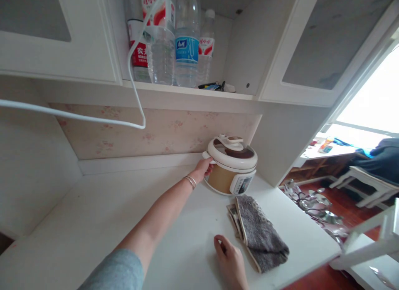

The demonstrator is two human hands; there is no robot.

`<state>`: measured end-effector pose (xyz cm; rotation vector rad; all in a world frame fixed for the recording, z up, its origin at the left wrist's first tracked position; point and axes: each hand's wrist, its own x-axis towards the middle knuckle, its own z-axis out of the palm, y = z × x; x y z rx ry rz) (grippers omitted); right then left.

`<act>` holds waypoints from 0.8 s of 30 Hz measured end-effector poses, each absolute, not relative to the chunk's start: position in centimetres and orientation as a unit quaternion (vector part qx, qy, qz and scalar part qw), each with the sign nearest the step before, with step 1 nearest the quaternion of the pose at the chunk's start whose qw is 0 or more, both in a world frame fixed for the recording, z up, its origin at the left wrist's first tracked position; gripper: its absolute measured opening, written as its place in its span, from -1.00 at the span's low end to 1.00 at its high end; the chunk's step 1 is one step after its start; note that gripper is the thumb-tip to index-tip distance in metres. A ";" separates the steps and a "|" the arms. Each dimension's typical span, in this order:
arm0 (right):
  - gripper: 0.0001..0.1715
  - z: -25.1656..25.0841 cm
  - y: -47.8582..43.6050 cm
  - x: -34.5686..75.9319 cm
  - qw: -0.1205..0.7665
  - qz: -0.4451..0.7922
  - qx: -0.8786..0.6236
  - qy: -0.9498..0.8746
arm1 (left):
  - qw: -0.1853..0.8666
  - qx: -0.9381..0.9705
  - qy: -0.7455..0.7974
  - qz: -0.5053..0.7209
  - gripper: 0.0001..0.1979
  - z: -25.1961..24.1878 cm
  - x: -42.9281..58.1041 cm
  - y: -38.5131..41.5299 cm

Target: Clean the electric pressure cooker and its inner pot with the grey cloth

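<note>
The left hand's grip (205, 168) pinched the handle (205, 155) of the cooker (229, 167); the right hand (230, 259) curled loosely. Cooker handling appeared underway; the folded towel (262, 234) lay untouched.

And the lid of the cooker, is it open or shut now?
Shut. The lid sits flat on the cooker, and its white rim meets the body along the visible front.

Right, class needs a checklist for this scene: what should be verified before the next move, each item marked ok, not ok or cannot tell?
1. Left hand on the cooker: ok.
2. Right hand on it too: not ok; it is beside the cloth.
3. Lid on the cooker: ok.
4. Lid locked: cannot tell.
5. Cooker empty: cannot tell.
</note>
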<state>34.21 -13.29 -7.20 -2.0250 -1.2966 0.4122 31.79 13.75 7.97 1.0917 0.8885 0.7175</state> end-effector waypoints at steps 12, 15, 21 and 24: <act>-0.52 -7.1 -14.4 34.0 0.341 0.142 -0.773 -0.515 | 0.698 0.466 0.404 0.364 -0.70 7.5 25.2 16.1; -0.52 -6.9 -14.6 33.8 0.339 0.127 -0.771 -0.524 | 0.694 0.450 0.409 0.385 -0.70 7.4 21.2 16.7; -0.49 -7.0 -14.7 34.0 0.329 0.136 -0.768 -0.532 | 0.667 0.411 0.443 0.436 -0.73 7.5 11.0 17.0; -0.48 -7.5 -14.6 34.2 0.308 0.147 -0.771 -0.538 | 0.641 0.381 0.475 0.467 -0.75 7.8 5.6 17.1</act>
